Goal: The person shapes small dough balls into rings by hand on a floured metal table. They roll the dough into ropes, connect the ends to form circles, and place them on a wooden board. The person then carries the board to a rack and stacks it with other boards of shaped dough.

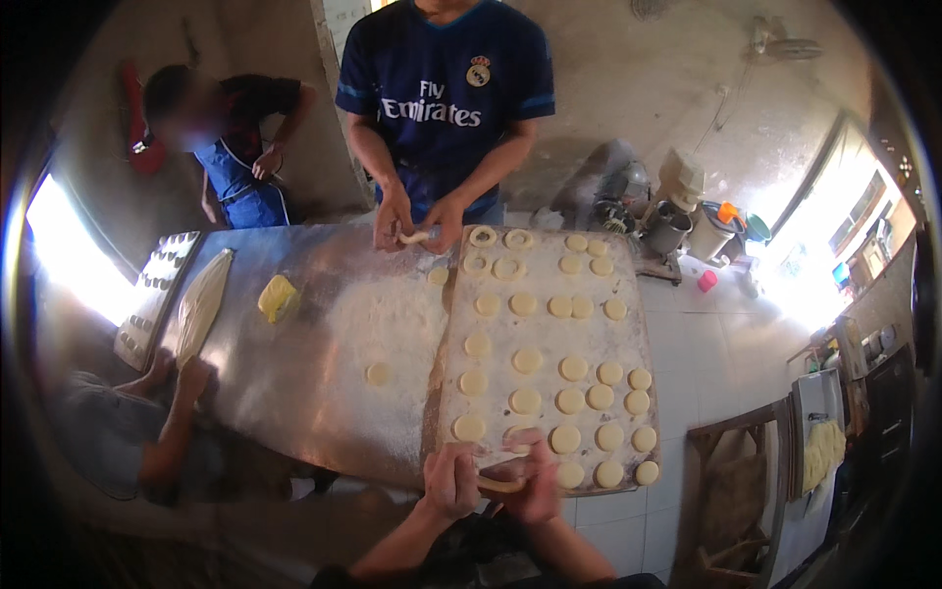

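My left hand [450,478] and my right hand [536,478] are closed together on a strip of pale dough [500,483] at the near edge of a floured board [545,280]. Several flat round dough pieces [526,360] lie in rows on that board. A few dough rings [483,236] sit at its far end. Across the table a person in a dark blue shirt holds another dough piece [414,238] in both hands [420,218].
The board rests on a floured metal table [324,324] with a lone dough round [378,373] and a yellow lump [278,295]. At the left, a seated person's hands [194,375] touch a long dough sheet [201,304] beside a moulded tray [157,290]. Mixers and containers [667,221] stand at the far right.
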Motion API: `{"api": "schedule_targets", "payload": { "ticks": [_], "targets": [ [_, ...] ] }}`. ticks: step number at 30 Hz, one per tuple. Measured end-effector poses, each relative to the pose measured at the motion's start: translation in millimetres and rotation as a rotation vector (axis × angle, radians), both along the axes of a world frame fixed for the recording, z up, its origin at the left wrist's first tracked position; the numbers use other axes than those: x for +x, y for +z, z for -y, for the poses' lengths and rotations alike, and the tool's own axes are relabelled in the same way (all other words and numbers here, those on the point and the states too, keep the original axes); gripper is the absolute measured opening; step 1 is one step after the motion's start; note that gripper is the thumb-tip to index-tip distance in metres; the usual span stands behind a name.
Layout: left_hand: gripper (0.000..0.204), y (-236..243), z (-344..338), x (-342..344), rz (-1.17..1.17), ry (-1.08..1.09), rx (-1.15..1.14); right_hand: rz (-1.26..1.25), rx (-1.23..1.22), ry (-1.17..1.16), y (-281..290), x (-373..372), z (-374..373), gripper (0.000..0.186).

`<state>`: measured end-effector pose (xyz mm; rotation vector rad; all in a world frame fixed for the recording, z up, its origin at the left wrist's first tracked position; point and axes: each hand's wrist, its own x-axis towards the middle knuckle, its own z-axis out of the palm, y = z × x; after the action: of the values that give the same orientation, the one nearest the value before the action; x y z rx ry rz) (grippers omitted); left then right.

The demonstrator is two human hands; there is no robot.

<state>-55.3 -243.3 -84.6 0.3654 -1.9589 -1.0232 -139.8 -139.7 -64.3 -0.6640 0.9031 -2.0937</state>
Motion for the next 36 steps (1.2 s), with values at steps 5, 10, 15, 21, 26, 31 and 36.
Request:
{"api": "schedule_targets", "payload": {
  "ticks": [5,10,15,21,26,31,36],
  "targets": [
    [0.014,9,8,8,0.133,-0.161,0.054,-0.684,0.173,-0.076,-8,3,20,0.062],
    [0.013,6,14,27,0.249,-0.182,0.159,0.134,0.269,-0.028,-37,18,1,0.081],
    [0.012,3,20,28,0.341,-0.195,0.209,0.231,0.179,-0.038,-45,26,-3,0.079],
    [0.019,-19,25,22,0.379,-0.218,0.254,-0.16,0.541,0.144,-36,29,15,0.056],
    [0.031,-52,43,2,0.609,-0.041,0.089,-0.284,0.769,-0.293,-46,17,33,0.061],
    [0.055,-31,67,12,0.96,0.015,0.073,-0.74,1.085,-0.332,-56,13,21,0.059],
    [0.076,-43,61,26,1.092,-0.105,0.069,-1.023,1.21,-0.3,-81,21,32,0.058]
  ]
}}
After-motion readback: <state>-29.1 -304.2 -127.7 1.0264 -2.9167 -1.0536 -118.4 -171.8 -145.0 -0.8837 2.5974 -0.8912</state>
